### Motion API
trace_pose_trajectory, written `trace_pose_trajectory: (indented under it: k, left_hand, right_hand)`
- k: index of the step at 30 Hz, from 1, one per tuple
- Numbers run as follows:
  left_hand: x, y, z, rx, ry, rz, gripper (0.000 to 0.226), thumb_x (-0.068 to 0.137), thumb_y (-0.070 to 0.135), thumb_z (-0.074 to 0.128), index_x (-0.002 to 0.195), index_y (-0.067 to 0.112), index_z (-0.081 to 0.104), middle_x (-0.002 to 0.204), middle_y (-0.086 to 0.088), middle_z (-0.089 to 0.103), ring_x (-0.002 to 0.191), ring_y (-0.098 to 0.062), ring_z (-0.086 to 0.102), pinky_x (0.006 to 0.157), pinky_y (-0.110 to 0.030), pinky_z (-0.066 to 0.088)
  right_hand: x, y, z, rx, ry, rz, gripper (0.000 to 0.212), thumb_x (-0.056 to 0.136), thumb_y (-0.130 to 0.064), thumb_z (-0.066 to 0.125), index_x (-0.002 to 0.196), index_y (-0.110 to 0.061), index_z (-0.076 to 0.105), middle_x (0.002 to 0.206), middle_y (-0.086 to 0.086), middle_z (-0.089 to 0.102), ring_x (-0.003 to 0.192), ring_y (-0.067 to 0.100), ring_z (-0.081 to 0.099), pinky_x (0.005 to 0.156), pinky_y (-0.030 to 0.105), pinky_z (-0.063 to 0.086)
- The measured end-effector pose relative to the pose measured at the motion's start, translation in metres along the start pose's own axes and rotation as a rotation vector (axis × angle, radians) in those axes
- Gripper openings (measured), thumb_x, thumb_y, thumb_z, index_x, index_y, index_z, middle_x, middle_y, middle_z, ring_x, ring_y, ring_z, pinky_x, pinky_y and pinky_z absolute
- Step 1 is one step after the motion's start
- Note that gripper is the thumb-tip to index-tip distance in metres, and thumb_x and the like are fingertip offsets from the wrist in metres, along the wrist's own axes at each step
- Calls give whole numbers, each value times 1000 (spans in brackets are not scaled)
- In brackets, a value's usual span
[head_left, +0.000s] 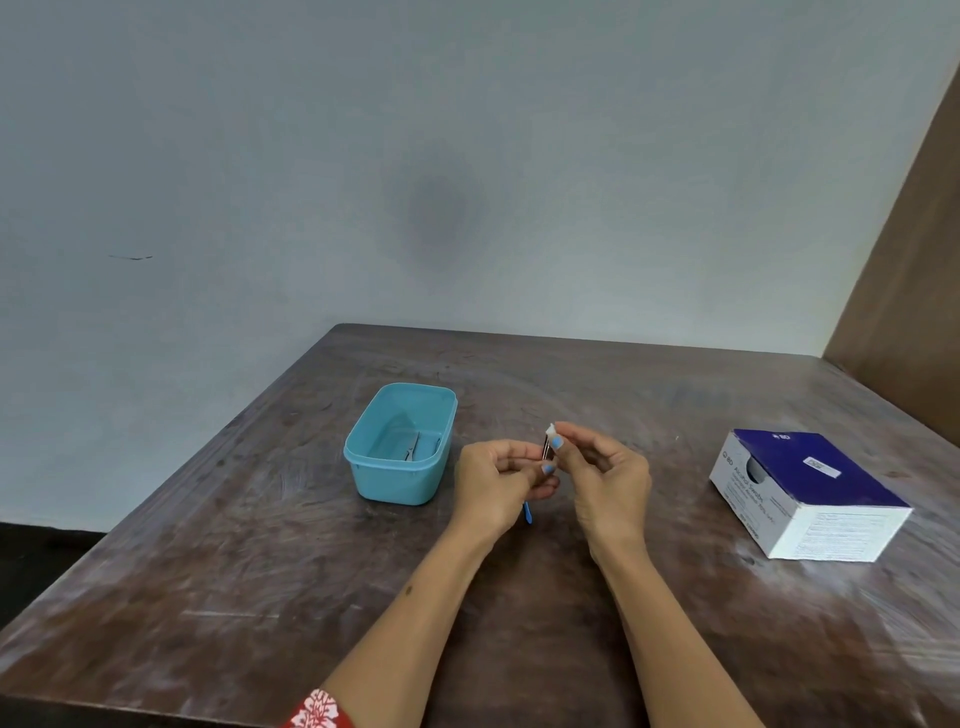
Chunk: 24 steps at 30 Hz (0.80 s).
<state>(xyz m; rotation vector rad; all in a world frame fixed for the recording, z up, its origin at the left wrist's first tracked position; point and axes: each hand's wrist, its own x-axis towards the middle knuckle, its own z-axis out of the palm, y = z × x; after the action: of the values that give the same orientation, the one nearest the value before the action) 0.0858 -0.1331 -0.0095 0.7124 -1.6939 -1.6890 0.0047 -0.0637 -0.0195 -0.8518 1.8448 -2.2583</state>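
Over the middle of the table, my left hand (498, 480) grips a thin tool with a blue handle (527, 512) that sticks out below the fist; its slim metal tip (545, 448) points up. My right hand (602, 467) pinches a small white swab (550, 429) against the top of that tip. Both hands are close together and raised a little above the wood. Most of the tool is hidden inside my left fist.
A light blue plastic tub (400, 447) holding metal instruments stands left of my hands. A blue and white box of alcohol swabs (810, 493) lies at the right. The brown wooden table (260, 571) meets a wall behind and a brown panel at the far right.
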Motion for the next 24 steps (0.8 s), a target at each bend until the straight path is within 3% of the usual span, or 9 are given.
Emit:
trace_pose_trajectory:
  k: [8, 14, 19, 24]
  left_hand:
    - [2, -4, 2, 12, 85, 26, 14, 82, -3, 65, 94, 3, 69, 83, -12, 71, 74, -20, 72, 69, -29, 60]
    - [0, -3, 3, 32, 22, 1, 16, 82, -3, 65, 96, 3, 69, 83, -11, 72, 73, -16, 71, 68, -26, 59]
    - [1, -6, 2, 30, 103, 51, 16, 82, -2, 65, 95, 5, 70, 84, -9, 72, 75, -17, 71, 69, -26, 59]
    - [0, -6, 5, 30, 29, 24, 22, 80, -4, 66, 101, 2, 68, 89, -13, 72, 79, -19, 71, 72, -28, 59]
  right_hand:
    - [-2, 0, 1, -102, 12, -39, 19, 77, -2, 73, 86, -19, 74, 77, -9, 72, 74, 2, 69, 66, 11, 52]
    - [-3, -3, 0, -130, 65, -75, 17, 79, -1, 70, 88, -14, 75, 75, -11, 69, 71, -6, 66, 63, 4, 47]
    - [-3, -1, 3, -165, 29, -23, 20, 74, -5, 76, 78, -25, 73, 70, -14, 69, 68, -2, 66, 63, 8, 49]
    - [-2, -2, 0, -206, 97, -57, 15, 79, -6, 72, 89, -17, 74, 74, -14, 68, 73, -10, 63, 64, 3, 47]
